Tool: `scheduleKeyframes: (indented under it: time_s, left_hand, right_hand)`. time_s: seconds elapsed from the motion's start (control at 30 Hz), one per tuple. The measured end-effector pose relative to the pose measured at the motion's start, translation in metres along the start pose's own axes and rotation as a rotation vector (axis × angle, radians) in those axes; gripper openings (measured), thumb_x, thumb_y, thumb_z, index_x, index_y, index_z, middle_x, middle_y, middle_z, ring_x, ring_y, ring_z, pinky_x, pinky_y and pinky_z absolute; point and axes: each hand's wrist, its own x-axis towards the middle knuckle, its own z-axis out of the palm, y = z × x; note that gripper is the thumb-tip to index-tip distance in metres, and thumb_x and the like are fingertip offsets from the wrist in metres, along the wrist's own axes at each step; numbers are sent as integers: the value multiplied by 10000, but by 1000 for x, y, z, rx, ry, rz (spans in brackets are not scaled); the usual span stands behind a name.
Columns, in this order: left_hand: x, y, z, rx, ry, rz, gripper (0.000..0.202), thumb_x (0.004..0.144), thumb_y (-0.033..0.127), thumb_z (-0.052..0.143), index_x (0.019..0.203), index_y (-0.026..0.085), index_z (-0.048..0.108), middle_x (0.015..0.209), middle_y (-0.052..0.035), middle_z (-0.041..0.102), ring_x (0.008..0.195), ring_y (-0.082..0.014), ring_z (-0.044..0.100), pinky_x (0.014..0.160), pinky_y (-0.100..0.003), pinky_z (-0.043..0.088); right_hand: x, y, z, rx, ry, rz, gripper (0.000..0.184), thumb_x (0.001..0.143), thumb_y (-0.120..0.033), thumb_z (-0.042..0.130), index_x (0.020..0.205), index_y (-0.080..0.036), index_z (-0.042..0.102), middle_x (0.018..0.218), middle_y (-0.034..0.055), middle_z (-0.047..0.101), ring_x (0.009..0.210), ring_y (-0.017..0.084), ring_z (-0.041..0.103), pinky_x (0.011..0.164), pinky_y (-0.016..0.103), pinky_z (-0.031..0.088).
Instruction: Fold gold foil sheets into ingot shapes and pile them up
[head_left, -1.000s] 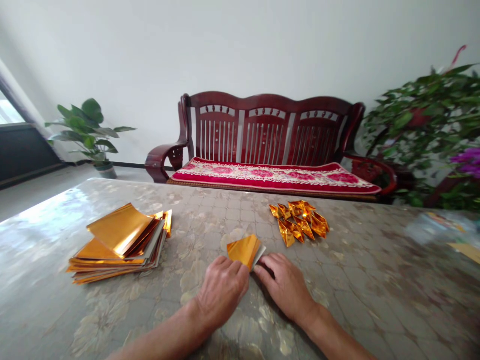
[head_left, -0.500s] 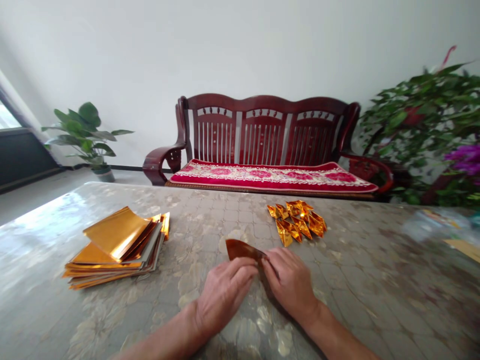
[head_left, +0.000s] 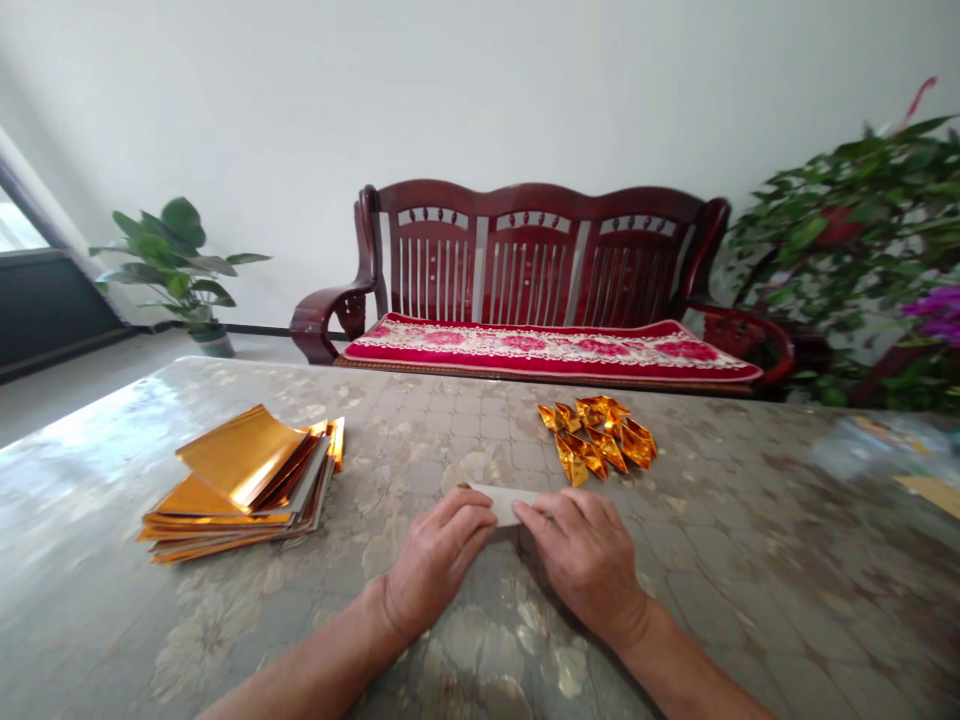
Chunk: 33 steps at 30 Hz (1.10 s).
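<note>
Two hands press down on the table (head_left: 720,575) — the left hand (head_left: 435,562) and the right hand (head_left: 589,556) lie flat, fingertips nearly meeting — over a folded paper-backed foil sheet (head_left: 506,503); creasing seems in hand, and the fold calls for firm smoothing; a stack of gold foil sheets (head_left: 244,480) lies to the left, folded gold foil pieces (head_left: 598,440) just ahead.

"What sort of place is this?"

"A living room in a home: a carved red-wood settee (head_left: 529,265) with a red floral cushion (head_left: 551,350) stands against a white wall (head_left: 525,90)."

"What else shows it?"

"A potted plant (head_left: 176,250) near the window (head_left: 15,225), and a leafy houseplant (head_left: 847,220)."
</note>
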Motion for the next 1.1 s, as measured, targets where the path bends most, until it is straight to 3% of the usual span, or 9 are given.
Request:
scheduleKeyframes:
  time_s: [0.2,0.33,0.43,0.57,0.7,0.87,1.1]
  left_hand:
    - [-8,-6,-7,-39,-6,-50,112,977,137,502,961,198,595,1101,-55,660,1000,-116,647,895,-223,511]
    - [-10,-7,-11,-36,17,25,114,974,126,495,963,203,578,1205,-75,639,1084,-134,628,938,-238,493]
    - [-9,-11,-8,-25,-7,-8,108,974,131,492,947,209,562,1170,-65,653,1039,-139,641,906,-248,502]
    - [-7,-16,-4,123,-155,-71,81,956,150,532,906,209,559,1013,-33,690,942,-176,646,844,-301,504]
    - [-4,-13,-4,249,-246,-12,63,961,211,552,964,218,614,997,-28,694,949,-207,613,844,-342,471]
    - [-3,-11,-2,324,-300,20,214,995,280,505,865,229,667,814,-13,671,790,-187,575,729,-313,429]
    - [-2,-15,-1,343,-375,-76,251,1013,306,465,866,218,648,827,-13,657,803,-185,570,748,-307,409]
  right_hand:
    - [-3,8,-1,72,-19,-22,215,972,-160,533,1058,-235,715,975,44,732,941,214,567,848,365,397]
    - [-3,10,-5,73,92,-25,229,948,-125,571,1078,-251,711,1002,30,745,925,199,576,812,347,395]
    - [-4,11,-3,73,112,-32,206,943,-122,586,1060,-237,711,979,24,745,875,188,564,775,334,389]
    - [-7,13,5,120,-34,-52,147,965,-176,568,1003,-211,705,908,26,723,830,189,542,733,328,372]
    - [-9,10,11,167,-122,-48,148,977,-201,550,982,-209,698,876,28,701,821,189,538,732,334,357]
    - [-10,8,15,189,-194,-14,135,972,-216,564,939,-222,695,836,22,679,809,194,526,728,342,334]
    - [-11,10,17,242,-337,128,93,949,-245,608,894,-229,681,835,20,647,815,196,524,728,320,338]
